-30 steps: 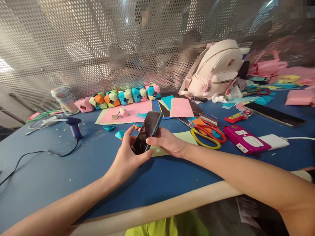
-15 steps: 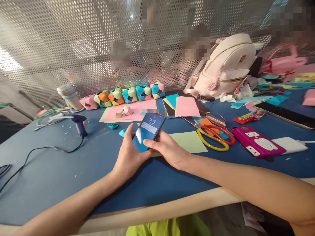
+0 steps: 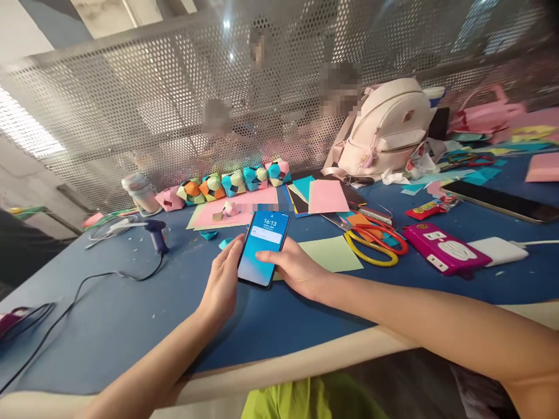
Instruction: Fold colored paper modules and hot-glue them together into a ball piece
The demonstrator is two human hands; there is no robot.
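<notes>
A smartphone with a lit blue lock screen reading 16:13 is held tilted up over the table. My right hand grips its right side, thumb lying across the screen and the other fingers hidden behind. Along the phone's left edge rests my left hand, closed against it, with its fingertips partly out of sight. Just right of the hands lies a pale green paper sheet, overlapped by scissors with yellow and red handles.
Folded paper balls line the mesh partition beside a bottle. A glue gun trails its cord at left. A pale backpack, a magenta power strip and a dark phone occupy the right.
The smartphone has turned more upright and faces me more squarely. My left thumb has come off the screen's side to the edge. The view has tilted up slightly.
</notes>
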